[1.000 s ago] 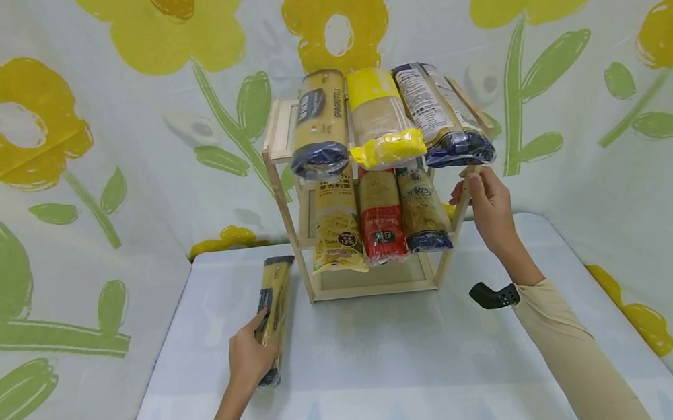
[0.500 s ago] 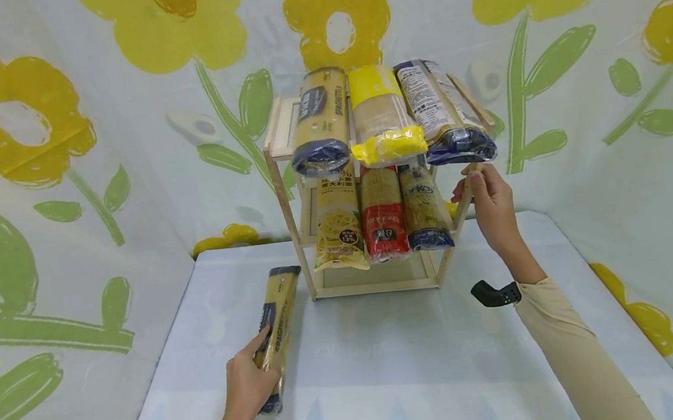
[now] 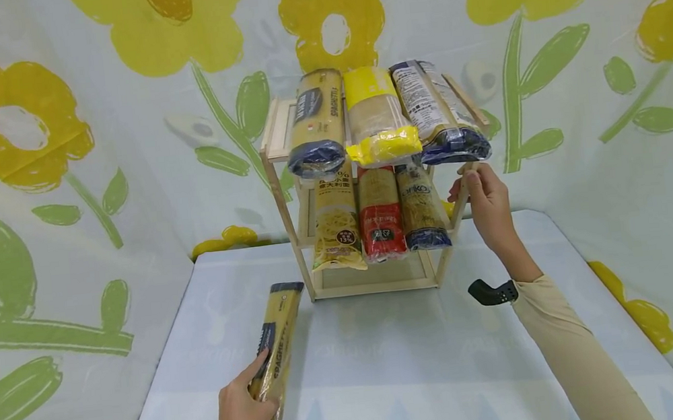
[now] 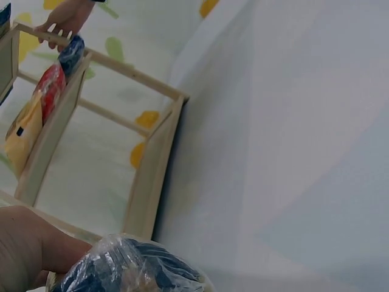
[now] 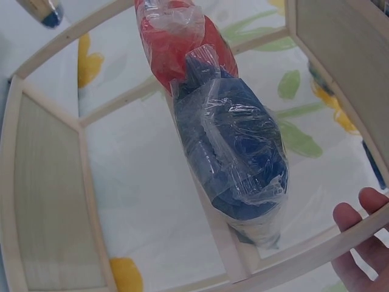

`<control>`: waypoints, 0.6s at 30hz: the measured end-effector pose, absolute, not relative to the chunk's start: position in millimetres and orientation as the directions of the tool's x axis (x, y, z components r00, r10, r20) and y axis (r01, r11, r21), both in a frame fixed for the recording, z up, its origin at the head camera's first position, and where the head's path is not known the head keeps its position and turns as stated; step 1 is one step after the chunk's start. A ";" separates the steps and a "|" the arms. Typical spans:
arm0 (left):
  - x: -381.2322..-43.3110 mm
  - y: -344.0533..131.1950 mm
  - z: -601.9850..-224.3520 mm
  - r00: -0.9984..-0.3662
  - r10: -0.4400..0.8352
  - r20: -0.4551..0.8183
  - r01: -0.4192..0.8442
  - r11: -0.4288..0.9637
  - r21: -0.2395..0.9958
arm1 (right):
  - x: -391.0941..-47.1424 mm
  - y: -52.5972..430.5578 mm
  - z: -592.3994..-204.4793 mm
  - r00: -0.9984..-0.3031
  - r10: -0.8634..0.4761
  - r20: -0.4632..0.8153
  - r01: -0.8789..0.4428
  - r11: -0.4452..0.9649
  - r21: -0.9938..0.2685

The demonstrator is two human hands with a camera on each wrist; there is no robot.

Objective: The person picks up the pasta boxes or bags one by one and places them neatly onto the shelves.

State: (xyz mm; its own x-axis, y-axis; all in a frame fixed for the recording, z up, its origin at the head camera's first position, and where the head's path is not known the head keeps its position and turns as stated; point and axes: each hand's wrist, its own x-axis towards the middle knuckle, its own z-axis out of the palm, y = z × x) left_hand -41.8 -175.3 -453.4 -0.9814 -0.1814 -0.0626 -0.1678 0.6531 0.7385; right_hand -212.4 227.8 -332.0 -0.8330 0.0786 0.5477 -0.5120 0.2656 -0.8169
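My left hand (image 3: 240, 405) grips a long spaghetti packet (image 3: 282, 320), yellow with dark blue ends, to the left of and nearer than the rack's front. The packet slants, its far end leaning right, and its SPAGHETTI lettering faces up. In the left wrist view the crinkled blue end (image 4: 134, 267) sticks out beside the hand. My right hand (image 3: 491, 212) holds the right front post of the wooden rack (image 3: 374, 289); in the right wrist view its fingertips (image 5: 347, 216) wrap round the bar.
On the rack's top tier lie a spaghetti packet (image 3: 317, 124), a yellow-ended noodle packet (image 3: 377, 115) and a white-and-blue pasta packet (image 3: 439, 112). Below are a yellow packet (image 3: 336, 223), a red one (image 3: 382, 222) and a blue-ended one (image 3: 423, 208). A flowered cloth (image 3: 146, 188) hangs behind the table (image 3: 357, 357).
My left hand has drawn the spaghetti packet towards the near side of the table, away from the rack, and turned its lettered face up. My right hand stays on the post.
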 end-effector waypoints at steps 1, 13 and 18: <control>-39.0 -174.9 -452.0 -0.981 -0.179 -0.076 -0.177 0.654 0.736 | -212.5 227.5 -332.3 -0.831 0.077 0.551 -0.517 0.258 -0.816; -25.1 -157.7 -453.1 -0.984 -0.097 -0.151 -0.178 0.612 0.770 | -212.2 227.4 -332.0 -0.829 0.077 0.554 -0.520 0.256 -0.815; -24.7 -149.1 -454.5 -0.985 -0.052 -0.166 -0.165 0.591 0.789 | -211.1 227.0 -332.0 -0.829 0.073 0.554 -0.521 0.260 -0.813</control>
